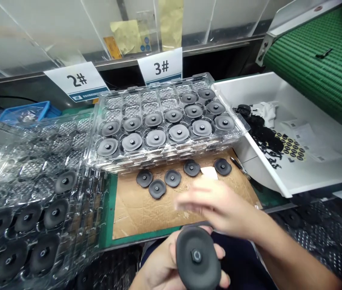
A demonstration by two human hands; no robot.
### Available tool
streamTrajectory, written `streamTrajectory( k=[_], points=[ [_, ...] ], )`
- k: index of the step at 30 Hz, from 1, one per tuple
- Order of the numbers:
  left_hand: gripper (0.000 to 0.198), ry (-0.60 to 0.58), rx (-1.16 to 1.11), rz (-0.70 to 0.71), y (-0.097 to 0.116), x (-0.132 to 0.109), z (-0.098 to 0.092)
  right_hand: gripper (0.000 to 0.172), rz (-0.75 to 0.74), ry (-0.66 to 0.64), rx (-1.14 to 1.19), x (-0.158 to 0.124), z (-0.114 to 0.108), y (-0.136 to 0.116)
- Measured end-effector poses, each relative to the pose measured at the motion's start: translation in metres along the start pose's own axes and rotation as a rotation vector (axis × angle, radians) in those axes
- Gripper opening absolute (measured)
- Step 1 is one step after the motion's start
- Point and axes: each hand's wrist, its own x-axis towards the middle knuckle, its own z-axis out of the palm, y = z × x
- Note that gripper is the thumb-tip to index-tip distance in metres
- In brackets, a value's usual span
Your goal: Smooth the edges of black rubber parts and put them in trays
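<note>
My left hand (161, 266) at the bottom of the view grips a black rubber-like disc (197, 257) with a small central metal post, its face turned up toward me. My right hand (216, 205) is blurred by motion, empty, and passes above a cardboard sheet (147, 213). Several loose black discs (172, 178) lie on that cardboard, just beyond my right hand's fingers. Behind them stands a clear plastic tray (165, 121) with black discs seated in its rear-right pockets. Another clear tray stack (32, 181) holding black discs lies to the left.
A white bin (291, 100) on the right holds black scraps, a white cloth and papers. Above it runs a green ribbed belt (316, 64). Labels reading 2# (76, 80) and 3# (160, 66) stand at the back, near a blue crate (24, 112).
</note>
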Motion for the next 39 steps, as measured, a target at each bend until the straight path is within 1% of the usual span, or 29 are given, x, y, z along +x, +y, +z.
streamTrajectory(
  k=[1, 2, 3, 5, 7, 9, 11, 13, 15, 18, 21, 23, 25, 27, 28, 30, 31, 32, 33, 34, 35, 36, 37, 38, 39],
  points=[
    [0.031, -0.036, -0.021, -0.044, 0.005, 0.002, 0.000, 0.025, 0.135, 0.064, -0.048, -0.004, 0.007, 0.013],
    [0.032, -0.075, -0.044, -0.081, 0.009, 0.004, 0.001, 0.024, 0.236, 0.103, -0.075, -0.008, 0.016, 0.026],
    [0.035, -0.117, -0.066, -0.108, 0.013, 0.005, 0.001, 0.023, 0.296, 0.112, -0.075, -0.014, 0.027, 0.039],
    [0.039, -0.150, -0.096, -0.081, 0.017, 0.006, 0.001, 0.023, 0.325, 0.081, -0.041, -0.027, 0.055, 0.060],
    [0.043, -0.123, -0.106, 0.007, 0.018, 0.005, 0.000, 0.028, 0.359, 0.099, -0.056, -0.041, 0.083, 0.073],
    [0.048, -0.090, -0.114, 0.080, 0.017, 0.003, -0.002, 0.034, 0.412, 0.159, -0.091, -0.054, 0.107, 0.079],
    [0.056, -0.083, -0.130, 0.113, 0.017, 0.001, -0.006, 0.035, 0.442, 0.211, -0.113, -0.062, 0.121, 0.081],
    [0.062, -0.075, -0.147, 0.135, 0.019, 0.000, -0.009, 0.034, 0.441, 0.241, -0.124, -0.066, 0.128, 0.080],
    [0.063, -0.071, -0.148, 0.151, 0.022, -0.002, -0.012, 0.034, 0.426, 0.261, -0.130, -0.067, 0.130, 0.079],
    [0.056, -0.087, -0.128, 0.158, 0.027, -0.003, -0.014, 0.036, 0.394, 0.291, -0.127, -0.063, 0.129, 0.082],
    [0.050, -0.081, -0.131, 0.188, 0.028, -0.004, -0.013, 0.033, 0.382, 0.334, -0.108, -0.054, 0.125, 0.093],
    [0.048, -0.060, -0.140, 0.216, 0.027, -0.005, -0.011, 0.030, 0.395, 0.372, -0.084, -0.044, 0.118, 0.099],
    [0.048, -0.023, -0.145, 0.241, 0.026, -0.006, -0.011, 0.028, 0.415, 0.410, -0.050, -0.033, 0.104, 0.096],
    [0.049, 0.031, -0.137, 0.278, 0.024, -0.006, -0.010, 0.025, 0.432, 0.444, -0.016, -0.022, 0.084, 0.078],
    [0.051, 0.063, -0.124, 0.303, 0.024, -0.006, -0.009, 0.023, 0.428, 0.467, 0.005, -0.018, 0.072, 0.063],
    [0.056, 0.128, -0.079, 0.369, 0.022, -0.004, -0.007, 0.021, 0.357, 0.494, 0.044, -0.010, 0.048, 0.029],
    [0.056, 0.159, -0.055, 0.394, 0.021, -0.003, -0.005, 0.022, 0.223, 0.493, 0.087, -0.008, 0.038, 0.012],
    [0.056, 0.185, -0.036, 0.415, 0.020, -0.002, -0.003, 0.025, 0.027, 0.399, 0.105, -0.005, 0.029, -0.002],
    [0.055, 0.213, -0.019, 0.438, 0.019, -0.001, -0.001, 0.027, -0.099, 0.342, 0.106, -0.003, 0.022, -0.013],
    [0.054, 0.237, -0.004, 0.456, 0.018, 0.000, 0.001, 0.029, -0.167, 0.288, 0.087, -0.002, 0.018, -0.020],
    [0.053, 0.257, 0.010, 0.468, 0.018, 0.000, 0.002, 0.030, -0.171, 0.252, 0.048, -0.001, 0.015, -0.023],
    [0.055, 0.270, 0.024, 0.478, 0.018, 0.000, 0.004, 0.031, -0.118, 0.249, 0.007, -0.001, 0.013, -0.024],
    [0.058, 0.282, 0.038, 0.493, 0.018, 0.000, 0.004, 0.032, -0.052, 0.259, -0.023, -0.001, 0.012, -0.023],
    [0.059, 0.292, 0.046, 0.498, 0.018, -0.001, 0.004, 0.033, -0.016, 0.269, -0.036, -0.002, 0.013, -0.022],
    [0.059, 0.298, 0.047, 0.493, 0.018, -0.001, 0.004, 0.033, -0.023, 0.286, -0.022, -0.002, 0.013, -0.020]
  ],
)
